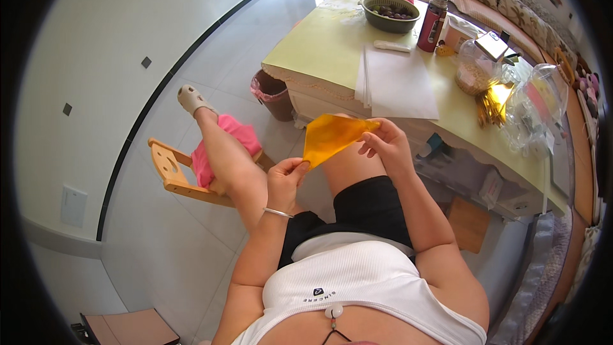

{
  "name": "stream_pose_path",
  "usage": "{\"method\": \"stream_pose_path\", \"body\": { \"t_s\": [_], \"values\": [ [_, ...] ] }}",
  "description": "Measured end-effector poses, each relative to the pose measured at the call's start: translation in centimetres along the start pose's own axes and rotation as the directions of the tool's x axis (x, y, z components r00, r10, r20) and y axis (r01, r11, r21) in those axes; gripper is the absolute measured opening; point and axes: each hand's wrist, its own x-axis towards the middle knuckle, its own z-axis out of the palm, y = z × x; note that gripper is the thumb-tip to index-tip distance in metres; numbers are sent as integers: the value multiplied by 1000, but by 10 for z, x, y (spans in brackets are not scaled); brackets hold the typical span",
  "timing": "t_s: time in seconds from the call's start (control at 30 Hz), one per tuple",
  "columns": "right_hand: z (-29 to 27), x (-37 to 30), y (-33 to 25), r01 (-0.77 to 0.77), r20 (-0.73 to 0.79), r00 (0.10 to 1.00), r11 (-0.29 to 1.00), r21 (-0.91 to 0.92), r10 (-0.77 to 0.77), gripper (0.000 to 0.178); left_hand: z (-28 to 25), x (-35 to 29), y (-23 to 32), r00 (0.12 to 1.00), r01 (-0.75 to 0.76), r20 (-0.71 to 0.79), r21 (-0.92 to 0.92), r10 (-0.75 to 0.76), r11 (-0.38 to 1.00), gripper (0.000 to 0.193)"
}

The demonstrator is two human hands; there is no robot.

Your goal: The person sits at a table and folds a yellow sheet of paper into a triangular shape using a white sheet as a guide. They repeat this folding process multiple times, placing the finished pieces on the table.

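A shiny gold sheet (333, 135), apparently folded foil or paper, is stretched between my two hands above my lap. My left hand (287, 179) pinches its lower left corner between thumb and fingers. At its right corner, my right hand (387, 144) grips the edge with thumb and forefinger, the other fingers curled below. More gold sheets (495, 101) lie in a loose bunch on the table to the right. A stack of white paper (402, 86) rests on the table just beyond my right hand.
On the yellow-topped table (319, 45) stand a bowl of dark fruit (391, 14), a maroon thermos (433, 23), and clear plastic bags (535, 112). A bin (273, 96) sits by the table's left end. My leg rests over a small wooden chair (185, 182) with pink cloth (233, 137).
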Motion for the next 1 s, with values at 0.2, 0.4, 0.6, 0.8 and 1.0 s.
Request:
{"method": "stream_pose_path", "body": {
  "t_s": [0.2,0.4,0.6,0.8,1.0],
  "values": [
    [19,-5,31,1,0,1000,991,135,-1,30,35,10,5,991,132,27,-249,-129,959,10],
    [30,-12,59,63,-196,980,982,178,-28,17,69,19,-4,983,178,74,-157,-168,971,12],
    [-10,-8,39,165,-338,934,980,110,-120,14,104,6,0,972,163,164,40,-167,986,17],
    [-106,-24,-34,198,-504,775,904,-378,-381,31,70,15,-37,965,137,212,83,-152,987,15],
    [-232,-42,-102,-35,-637,543,744,-668,-547,37,15,46,-47,984,174,37,15,-174,985,12]
  ]
}}
